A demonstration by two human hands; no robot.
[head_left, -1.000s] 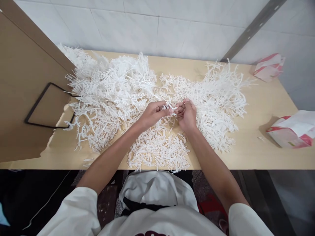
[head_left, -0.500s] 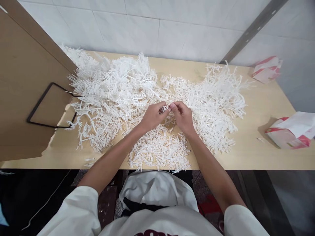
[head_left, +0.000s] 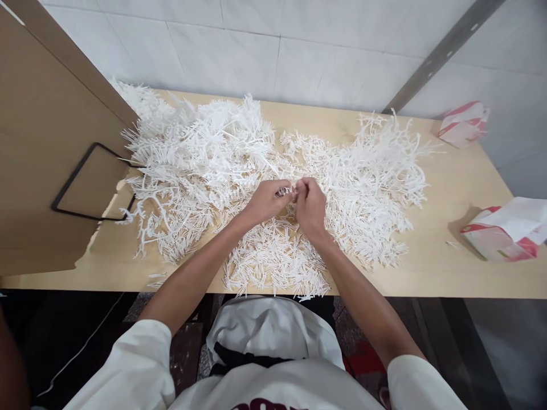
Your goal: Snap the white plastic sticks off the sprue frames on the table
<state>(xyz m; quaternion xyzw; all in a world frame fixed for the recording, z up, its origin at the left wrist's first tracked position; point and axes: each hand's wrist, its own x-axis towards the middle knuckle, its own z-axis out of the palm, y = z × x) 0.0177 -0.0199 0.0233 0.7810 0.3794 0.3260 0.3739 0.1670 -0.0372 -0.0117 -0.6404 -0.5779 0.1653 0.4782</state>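
Note:
My left hand (head_left: 267,202) is closed, thumb and forefinger pinched on a small white branched plastic piece (head_left: 282,191) that shows in part between its fingers. Right against its fingertips, my right hand (head_left: 311,208) is closed too, its fingers curled at the same piece; what lies inside its pinch is hidden. Both hands are over the middle of the table, just above loose white plastic bits. A tall heap of white branched plastic strands (head_left: 205,142) lies to the left, another heap (head_left: 380,165) to the right. Nearest my body is a low pile of short thin white pieces (head_left: 277,262).
A brown cardboard box (head_left: 51,125) stands at the left, with a black wire frame (head_left: 74,179) by it. Two red-and-white paper packets (head_left: 464,124) (head_left: 504,233) sit on the right of the wooden table (head_left: 431,250). Behind is a tiled wall (head_left: 239,57) with a metal post (head_left: 440,60).
My right hand has shifted slightly left and turned inward, its fingers now more curled against my left fingertips. The left hand stays nearly in place. A dark brown shape has appeared at the lower left edge.

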